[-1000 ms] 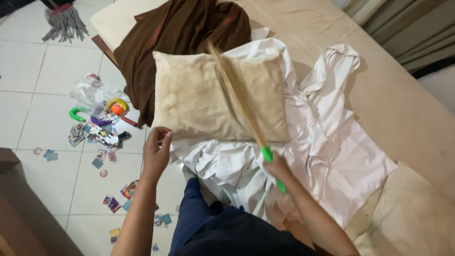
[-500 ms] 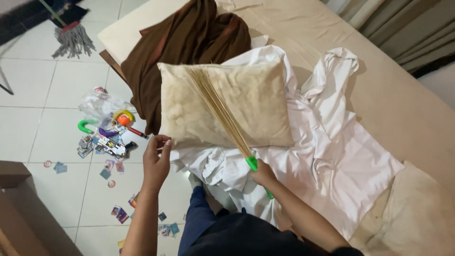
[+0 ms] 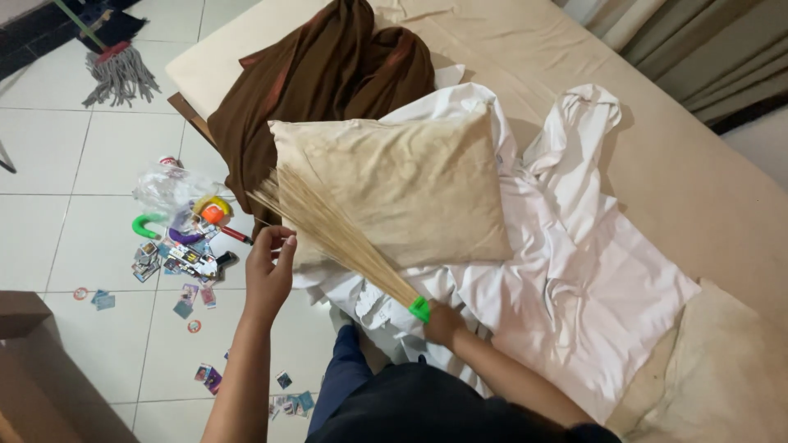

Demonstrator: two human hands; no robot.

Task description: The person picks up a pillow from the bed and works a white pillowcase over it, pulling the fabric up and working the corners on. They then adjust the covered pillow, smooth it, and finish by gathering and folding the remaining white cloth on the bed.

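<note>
My right hand (image 3: 444, 321) grips the green-banded base of a stick broom (image 3: 332, 231), whose straw bristles fan out to the upper left over the near corner of a beige pillow (image 3: 410, 179). My left hand (image 3: 268, 269) hovers by the bristle tips at the pillow's left edge, fingers curled and apart, holding nothing. The pillow lies on a crumpled white sheet (image 3: 566, 271) spread over the bed.
A brown blanket (image 3: 320, 74) is heaped behind the pillow on the tan mattress (image 3: 525, 49). Small toys and scattered cards (image 3: 185, 238) litter the tiled floor at left. A mop (image 3: 115, 70) lies at the far left. A brown box (image 3: 33, 361) stands at the lower left corner.
The broom has swung leftward and down across the pillow, its bristles now reaching the pillow's left edge. My left hand has risen to meet the bristle tips.
</note>
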